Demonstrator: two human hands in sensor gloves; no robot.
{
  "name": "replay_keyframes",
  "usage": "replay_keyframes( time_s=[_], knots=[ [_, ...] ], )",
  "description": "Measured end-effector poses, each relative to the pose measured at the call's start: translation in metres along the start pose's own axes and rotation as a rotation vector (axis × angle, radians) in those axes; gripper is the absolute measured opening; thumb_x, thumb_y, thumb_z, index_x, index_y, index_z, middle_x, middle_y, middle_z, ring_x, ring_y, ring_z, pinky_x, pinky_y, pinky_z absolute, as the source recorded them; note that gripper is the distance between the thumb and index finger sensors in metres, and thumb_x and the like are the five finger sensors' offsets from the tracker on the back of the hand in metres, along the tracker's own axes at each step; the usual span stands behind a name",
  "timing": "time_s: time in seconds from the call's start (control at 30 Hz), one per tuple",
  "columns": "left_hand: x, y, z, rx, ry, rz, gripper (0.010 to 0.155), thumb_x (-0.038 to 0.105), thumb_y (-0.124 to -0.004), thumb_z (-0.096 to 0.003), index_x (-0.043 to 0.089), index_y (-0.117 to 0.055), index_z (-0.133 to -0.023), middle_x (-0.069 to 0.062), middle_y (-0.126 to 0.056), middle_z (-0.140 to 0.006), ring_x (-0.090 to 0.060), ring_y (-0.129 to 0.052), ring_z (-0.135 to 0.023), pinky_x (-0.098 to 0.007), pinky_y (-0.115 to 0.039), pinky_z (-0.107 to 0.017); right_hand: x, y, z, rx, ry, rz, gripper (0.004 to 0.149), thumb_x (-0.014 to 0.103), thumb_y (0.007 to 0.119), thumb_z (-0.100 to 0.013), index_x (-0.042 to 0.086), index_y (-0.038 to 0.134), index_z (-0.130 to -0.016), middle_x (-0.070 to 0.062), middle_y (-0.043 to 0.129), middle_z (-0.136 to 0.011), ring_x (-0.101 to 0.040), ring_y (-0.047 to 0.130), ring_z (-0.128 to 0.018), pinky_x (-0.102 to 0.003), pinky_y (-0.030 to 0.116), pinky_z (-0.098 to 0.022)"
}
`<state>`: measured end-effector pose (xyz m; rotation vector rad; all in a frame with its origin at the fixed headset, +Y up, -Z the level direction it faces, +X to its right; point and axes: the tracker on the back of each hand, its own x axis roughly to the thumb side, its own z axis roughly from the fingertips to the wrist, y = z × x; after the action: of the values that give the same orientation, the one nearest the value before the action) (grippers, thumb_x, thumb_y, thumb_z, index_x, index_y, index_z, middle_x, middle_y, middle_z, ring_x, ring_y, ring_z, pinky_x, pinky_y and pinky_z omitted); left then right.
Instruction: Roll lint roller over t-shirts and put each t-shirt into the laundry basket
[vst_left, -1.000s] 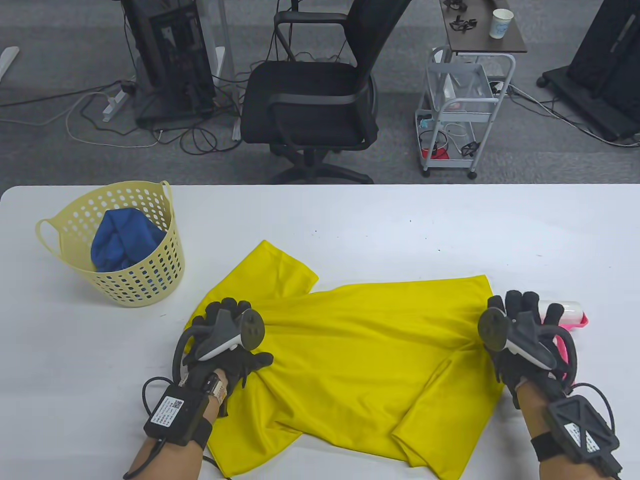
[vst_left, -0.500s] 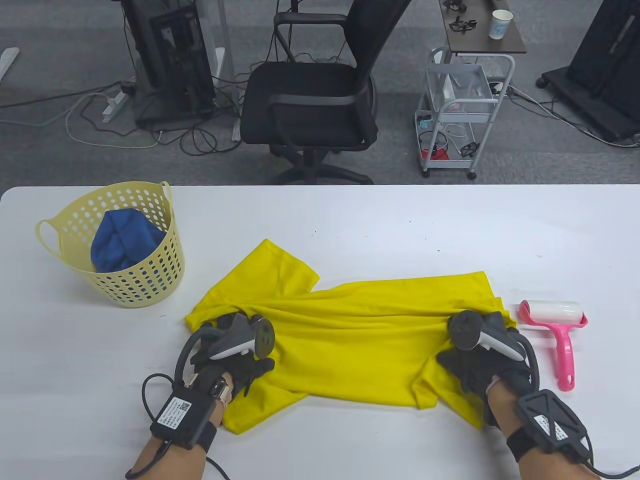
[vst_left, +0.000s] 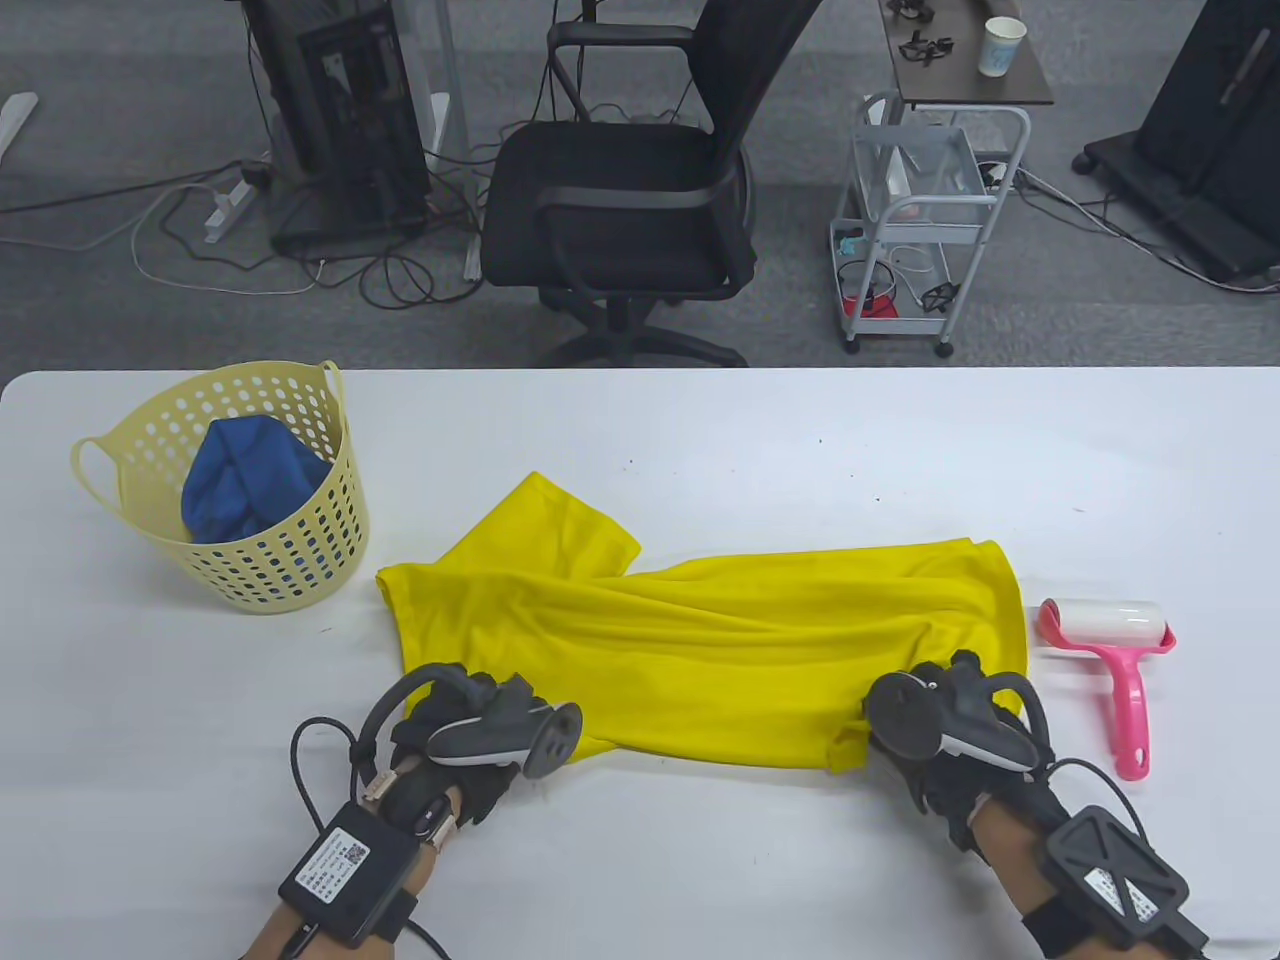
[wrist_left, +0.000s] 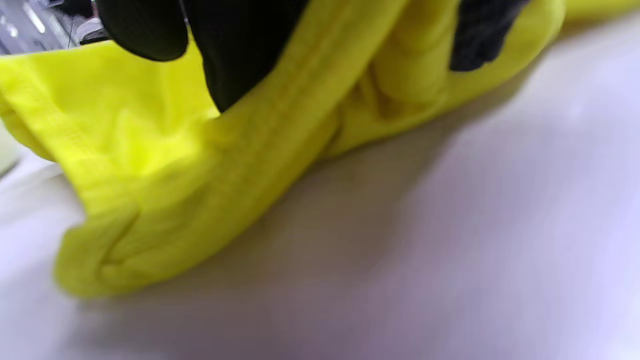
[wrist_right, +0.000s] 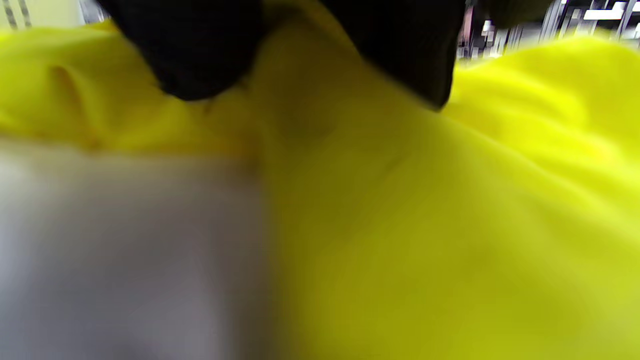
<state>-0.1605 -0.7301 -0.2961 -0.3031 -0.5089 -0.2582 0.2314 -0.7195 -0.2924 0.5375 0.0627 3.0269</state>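
The yellow t-shirt (vst_left: 700, 640) lies across the middle of the tabletop (vst_left: 700, 440), bunched into long folds with one sleeve pointing toward the far edge. The left hand (vst_left: 455, 745) grips its near left corner, and the left wrist view shows gloved fingers (wrist_left: 240, 50) curled round a thick roll of hem. The right hand (vst_left: 950, 735) grips the near right corner, dark fingers (wrist_right: 200, 55) closed into the cloth in the blurred right wrist view. The step in hand looks like spreading the shirt flat for rolling; it would go best if both hands pulled evenly apart and toward the person, laying the cloth down without trapped creases, since folds would hide fabric from the sticky roll. The cloth looks thin, smooth and slippery, so a firm pinch at the hem seems wise. The pink lint roller (vst_left: 1110, 650) lies just beside the shirt's right edge, untouched. The yellow laundry basket (vst_left: 300, 570) stands at the far left, holding a blue t-shirt (vst_left: 245, 480).
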Motion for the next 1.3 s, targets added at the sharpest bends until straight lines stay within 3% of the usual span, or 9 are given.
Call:
replay_keyframes(
  time_s=[0.23, 0.33, 0.37, 0.47, 0.63, 0.73, 0.83, 0.97, 1.3],
  knots=[
    [-0.069, 0.041, 0.039, 0.420, 0.044, 0.728, 0.051, 0.054, -0.064, -0.0456, 0.019, -0.093, -0.070, -0.008, -0.105, -0.070, -0.035, -0.102, -0.069, -0.065, -0.070, -0.060, -0.068, -0.037, 0.022, -0.267, 0.274, -0.736, 0.040, 0.040, 0.070, -0.046, 0.013, 0.083, -0.073, -0.015, 0.087, -0.076, -0.045, 0.088, -0.071, -0.067, 0.063, -0.061],
    [-0.063, 0.027, 0.034, -0.079, -0.120, 0.863, 0.059, 0.059, -0.067, -0.0458, 0.016, -0.100, -0.068, -0.013, -0.109, -0.070, -0.044, -0.092, -0.084, -0.072, -0.060, -0.064, -0.072, -0.036, 0.019, 0.193, 0.063, -0.796, 0.042, 0.038, 0.075, -0.046, 0.012, 0.085, -0.077, -0.021, 0.081, -0.085, -0.052, 0.079, -0.080, -0.073, 0.053, -0.063],
    [-0.057, 0.020, 0.036, -0.211, -0.071, 0.790, 0.061, 0.061, -0.070, -0.0424, 0.016, -0.100, -0.070, -0.013, -0.108, -0.074, -0.047, -0.088, -0.086, -0.073, -0.057, -0.065, -0.070, -0.032, 0.021, 0.480, -0.005, -0.749, 0.044, 0.040, 0.074, -0.050, 0.013, 0.082, -0.084, -0.022, 0.070, -0.095, -0.054, 0.066, -0.090, -0.077, 0.042, -0.066],
    [-0.042, 0.014, 0.030, -0.238, 0.053, 0.468, 0.064, 0.065, -0.076, -0.0354, 0.016, -0.106, -0.064, -0.013, -0.114, -0.066, -0.044, -0.098, -0.079, -0.072, -0.064, -0.062, -0.067, -0.028, 0.029, 0.425, 0.107, -0.661, 0.064, 0.062, 0.075, -0.039, 0.012, 0.099, -0.072, -0.023, 0.088, -0.086, -0.054, 0.078, -0.085, -0.077, 0.052, -0.063],
    [-0.020, 0.024, 0.030, -0.147, 0.126, 0.273, 0.058, 0.054, -0.071, -0.0433, 0.017, -0.089, -0.084, -0.015, -0.099, -0.086, -0.045, -0.086, -0.089, -0.072, -0.059, -0.065, -0.051, -0.019, 0.023, 0.328, 0.206, -0.441, 0.073, 0.056, 0.068, -0.045, 0.008, 0.066, -0.099, -0.027, 0.063, -0.100, -0.057, 0.059, -0.094, -0.077, 0.047, -0.064],
    [0.007, -0.001, 0.019, -0.305, 0.057, 0.251, 0.087, 0.064, -0.074, -0.0366, 0.015, -0.053, -0.106, -0.028, -0.069, -0.109, -0.058, -0.070, -0.097, -0.076, -0.056, -0.065, -0.027, 0.013, 0.020, 0.588, 0.245, -0.263, 0.083, 0.060, 0.065, -0.046, 0.011, 0.037, -0.107, -0.031, 0.035, -0.106, -0.061, 0.047, -0.096, -0.080, 0.044, -0.062],
    [0.024, -0.031, 0.000, -0.452, 0.050, 0.148, 0.108, 0.072, -0.069, -0.0304, 0.011, -0.017, -0.103, -0.040, -0.026, -0.106, -0.071, -0.037, -0.092, -0.080, -0.048, -0.064, -0.007, 0.048, 0.010, 0.697, 0.250, -0.115, 0.097, 0.066, 0.065, -0.043, 0.016, 0.005, -0.100, -0.035, -0.002, -0.095, -0.067, 0.011, -0.086, -0.084, 0.035, -0.057],
    [0.007, -0.038, -0.032, -0.456, 0.094, 0.122, 0.109, 0.075, -0.056, -0.0272, 0.016, 0.006, -0.095, -0.033, -0.002, -0.103, -0.066, -0.018, -0.094, -0.079, -0.036, -0.067, -0.016, 0.058, -0.024, 0.587, 0.273, -0.122, 0.095, 0.071, 0.052, -0.039, 0.021, -0.006, -0.095, -0.030, -0.010, -0.093, -0.064, 0.002, -0.086, -0.082, 0.026, -0.057],
    [-0.041, -0.022, -0.126, -0.284, 0.385, 0.270, 0.098, 0.073, -0.046, -0.0251, 0.024, -0.001, -0.097, -0.021, -0.006, -0.108, -0.055, -0.016, -0.100, -0.076, -0.029, -0.069, -0.044, 0.051, -0.122, 0.533, 0.570, -0.098, 0.089, 0.069, 0.047, -0.036, 0.025, 0.000, -0.097, -0.025, -0.003, -0.099, -0.058, 0.009, -0.093, -0.080, 0.026, -0.063]
  ],
)
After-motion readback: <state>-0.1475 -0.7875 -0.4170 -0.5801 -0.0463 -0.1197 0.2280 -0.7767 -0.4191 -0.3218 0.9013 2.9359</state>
